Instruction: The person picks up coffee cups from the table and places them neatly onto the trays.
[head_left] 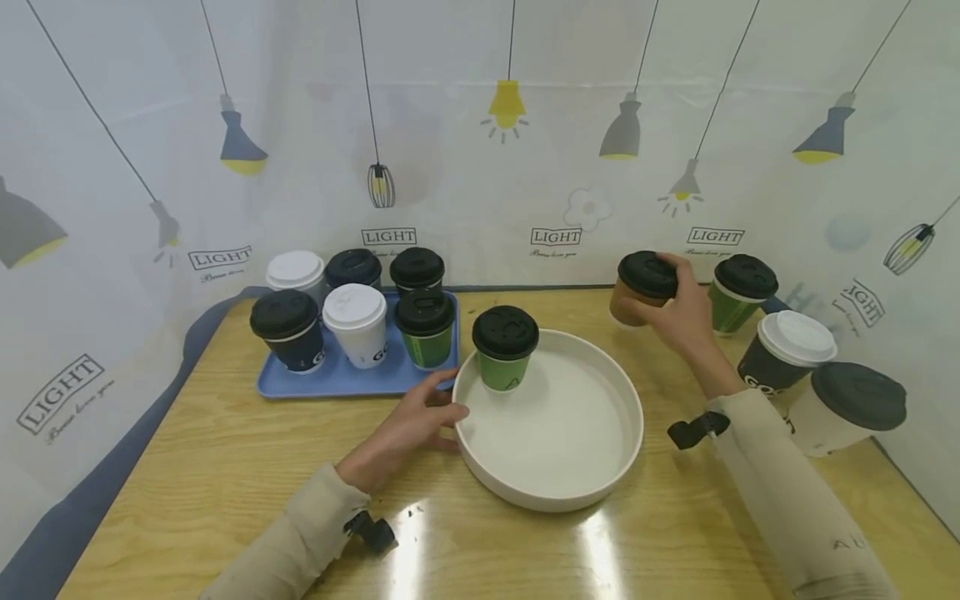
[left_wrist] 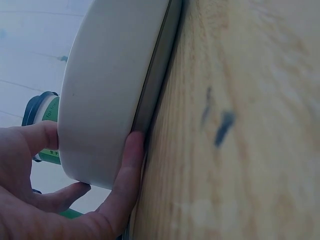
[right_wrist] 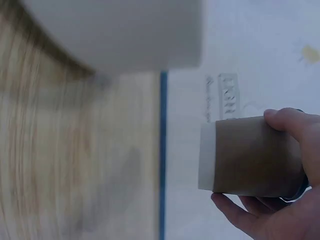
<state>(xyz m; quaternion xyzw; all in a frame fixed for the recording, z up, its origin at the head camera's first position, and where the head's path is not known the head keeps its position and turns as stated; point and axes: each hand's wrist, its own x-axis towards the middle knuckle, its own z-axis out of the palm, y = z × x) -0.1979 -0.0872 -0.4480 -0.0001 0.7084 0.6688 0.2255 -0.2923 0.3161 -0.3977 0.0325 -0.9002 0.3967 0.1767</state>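
Screened-off tabletop workspace, wider room type unclear, white lamp-printed sheet (head_left: 450, 175) around three sides, yellowish wood-grain table (head_left: 217, 467)

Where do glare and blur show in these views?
Head: two glare streaks on the table, near the white tray; left wrist: dim, bluish cast, table soft toward the right; right wrist: white tray and table blurred, brown cup clearer.

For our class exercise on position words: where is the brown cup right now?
In the head view, the brown cup is right of centre, gripped by the right hand, just left of a green cup.
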